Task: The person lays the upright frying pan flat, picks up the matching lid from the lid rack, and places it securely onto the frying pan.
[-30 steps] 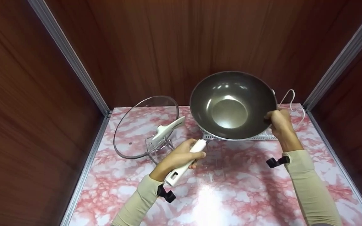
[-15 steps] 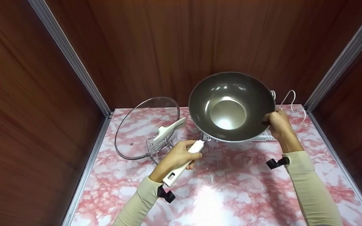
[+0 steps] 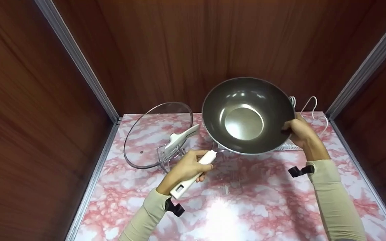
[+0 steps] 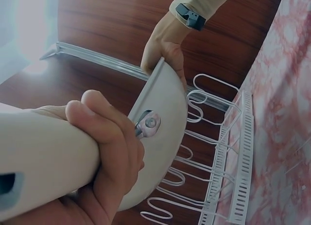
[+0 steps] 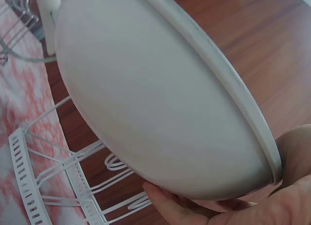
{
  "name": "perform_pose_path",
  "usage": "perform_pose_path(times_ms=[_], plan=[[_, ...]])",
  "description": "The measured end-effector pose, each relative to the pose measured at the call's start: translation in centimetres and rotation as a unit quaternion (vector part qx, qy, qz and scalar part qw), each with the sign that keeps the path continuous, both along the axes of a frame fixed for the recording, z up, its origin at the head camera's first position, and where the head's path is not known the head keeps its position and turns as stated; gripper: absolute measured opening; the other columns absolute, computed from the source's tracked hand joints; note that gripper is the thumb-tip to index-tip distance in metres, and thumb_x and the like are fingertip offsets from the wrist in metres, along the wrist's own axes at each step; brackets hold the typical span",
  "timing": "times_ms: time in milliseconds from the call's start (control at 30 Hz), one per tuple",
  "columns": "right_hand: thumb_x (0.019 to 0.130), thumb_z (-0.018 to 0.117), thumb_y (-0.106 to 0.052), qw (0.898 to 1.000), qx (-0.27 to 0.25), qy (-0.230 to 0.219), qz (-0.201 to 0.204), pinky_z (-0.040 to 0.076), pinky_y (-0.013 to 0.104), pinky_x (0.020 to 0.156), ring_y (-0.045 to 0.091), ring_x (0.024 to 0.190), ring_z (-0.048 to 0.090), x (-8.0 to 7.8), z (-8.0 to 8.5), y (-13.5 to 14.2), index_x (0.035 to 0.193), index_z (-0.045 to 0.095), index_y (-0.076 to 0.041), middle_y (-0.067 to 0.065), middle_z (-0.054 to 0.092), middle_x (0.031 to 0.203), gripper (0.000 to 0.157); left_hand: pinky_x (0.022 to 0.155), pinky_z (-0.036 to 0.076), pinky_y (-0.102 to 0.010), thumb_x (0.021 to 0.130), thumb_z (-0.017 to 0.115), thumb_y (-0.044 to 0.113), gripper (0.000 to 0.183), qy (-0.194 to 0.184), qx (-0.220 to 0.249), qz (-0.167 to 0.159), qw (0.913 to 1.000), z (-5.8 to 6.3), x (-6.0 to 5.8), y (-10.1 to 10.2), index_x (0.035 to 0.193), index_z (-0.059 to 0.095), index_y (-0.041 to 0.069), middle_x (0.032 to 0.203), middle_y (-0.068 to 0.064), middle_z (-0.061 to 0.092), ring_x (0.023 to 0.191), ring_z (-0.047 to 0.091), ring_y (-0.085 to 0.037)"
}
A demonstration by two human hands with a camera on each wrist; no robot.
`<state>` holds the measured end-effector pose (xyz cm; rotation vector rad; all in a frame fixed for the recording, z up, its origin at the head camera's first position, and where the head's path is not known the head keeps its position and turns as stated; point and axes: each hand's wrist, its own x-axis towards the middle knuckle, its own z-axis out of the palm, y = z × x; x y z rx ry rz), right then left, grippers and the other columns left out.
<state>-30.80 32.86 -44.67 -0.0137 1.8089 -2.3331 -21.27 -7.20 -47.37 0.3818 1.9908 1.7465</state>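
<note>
A deep wok (image 3: pixel 245 117), dark inside and whitish outside, is held up tilted, its inside facing the head view. My left hand (image 3: pixel 188 167) grips its white handle (image 3: pixel 185 186); the left wrist view shows the fingers curled round it. On the far right side, my right hand (image 3: pixel 302 132) pinches the wok's rim, thumb inside and fingers against the outer wall, as the right wrist view shows. Behind and below the wok is a white wire rack (image 4: pixel 245 157) with upright loops, mostly hidden in the head view. The wok looks raised in front of those loops; contact cannot be told.
Left of the wok, a large glass lid (image 3: pixel 149 144) with a white handle (image 3: pixel 181 137) leans in a small wire stand (image 3: pixel 164 155). Brown wood-grain panels (image 3: pixel 166 60) enclose the red-and-white marbled table (image 3: pixel 263 201) at the back and both sides.
The wok has come slightly towards me, lower in the head view. My left hand has shifted a little down and left, the right a little rightward. Both keep their hold.
</note>
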Motion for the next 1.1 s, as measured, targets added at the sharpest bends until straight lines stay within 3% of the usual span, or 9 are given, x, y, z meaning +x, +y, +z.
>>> perform_pose_path(times_ms=[100, 200, 333, 400, 500, 667, 967, 1100], plan=[[0.099, 0.043, 0.009, 0.999, -0.009, -0.045, -0.001, 0.059, 0.029, 0.078, 0.013, 0.084, 0.066, -0.2, 0.4, 0.5, 0.102, 0.058, -0.008, 0.000, 0.065, 0.090, 0.022, 0.042, 0.049, -0.023, 0.092, 0.070, -0.001, 0.048, 0.003, 0.004, -0.008, 1.0000, 0.0, 0.0, -0.2, 0.139, 0.064, 0.001, 0.074, -0.008, 0.060, 0.044, 0.056, -0.011], [0.108, 0.051, -0.012, 0.996, 0.004, -0.089, -0.001, 0.060, 0.027, 0.079, 0.010, 0.083, 0.070, -0.3, 0.9, 0.8, 0.104, 0.058, -0.011, -0.002, 0.071, 0.088, 0.008, 0.041, 0.049, -0.023, 0.092, 0.068, -0.002, 0.040, 0.011, 0.004, -0.017, 0.9998, -0.1, 0.2, -0.3, 0.132, 0.067, 0.002, 0.071, -0.006, 0.059, 0.044, 0.056, -0.011], [0.110, 0.054, -0.027, 0.992, 0.082, -0.097, -0.024, 0.060, 0.023, 0.079, 0.005, 0.085, 0.069, -0.5, 1.1, 1.2, 0.115, 0.051, -0.013, -0.008, 0.070, 0.089, 0.015, 0.041, 0.048, -0.023, 0.093, 0.068, 0.001, 0.034, 0.024, -0.009, -0.027, 0.9993, 0.0, 0.2, -0.4, 0.126, 0.068, 0.006, 0.066, -0.003, 0.059, 0.043, 0.056, -0.011], [0.109, 0.054, -0.024, 0.987, 0.126, -0.085, -0.049, 0.059, 0.022, 0.077, 0.003, 0.083, 0.069, -0.5, 1.0, 1.2, 0.118, 0.049, -0.012, -0.010, 0.069, 0.086, 0.015, 0.041, 0.049, -0.024, 0.093, 0.068, 0.003, 0.032, 0.030, -0.019, -0.031, 0.9989, 0.1, 0.2, -0.4, 0.124, 0.068, 0.007, 0.067, -0.002, 0.059, 0.043, 0.056, -0.010], [0.108, 0.052, -0.013, 0.984, 0.150, -0.062, -0.078, 0.060, 0.021, 0.073, 0.003, 0.080, 0.070, -0.4, 0.8, 1.3, 0.119, 0.051, -0.009, -0.010, 0.069, 0.084, 0.012, 0.041, 0.050, -0.024, 0.093, 0.070, 0.004, 0.035, 0.031, -0.032, -0.034, 0.9984, 0.2, 0.2, -0.5, 0.128, 0.068, 0.008, 0.070, -0.003, 0.060, 0.044, 0.057, -0.011], [0.103, 0.051, -0.001, 0.984, 0.139, -0.041, -0.107, 0.061, 0.022, 0.070, 0.004, 0.076, 0.071, 0.2, 0.7, 1.3, 0.117, 0.053, -0.003, -0.008, 0.069, 0.080, 0.014, 0.044, 0.052, -0.024, 0.095, 0.071, 0.007, 0.037, 0.037, -0.055, -0.049, 0.9966, 0.6, 0.3, -0.4, 0.131, 0.065, 0.008, 0.078, -0.006, 0.062, 0.047, 0.058, -0.011], [0.101, 0.052, 0.003, 0.984, 0.110, -0.044, -0.131, 0.062, 0.023, 0.066, 0.007, 0.070, 0.072, 1.4, 0.5, 1.5, 0.115, 0.054, 0.001, -0.005, 0.072, 0.076, 0.014, 0.046, 0.055, -0.026, 0.095, 0.075, 0.013, 0.047, 0.044, -0.104, -0.078, 0.9906, 0.8, 0.2, -0.8, 0.138, 0.057, 0.009, 0.086, -0.008, 0.062, 0.050, 0.062, -0.012], [0.101, 0.053, 0.001, 0.981, 0.122, -0.055, -0.137, 0.062, 0.023, 0.066, 0.006, 0.070, 0.072, 1.9, 0.3, 1.5, 0.113, 0.053, 0.002, -0.005, 0.071, 0.075, 0.012, 0.047, 0.055, -0.027, 0.095, 0.075, 0.014, 0.053, 0.040, -0.115, -0.090, 0.9885, 0.6, 0.2, -1.2, 0.144, 0.054, 0.010, 0.088, -0.008, 0.063, 0.049, 0.062, -0.013]])
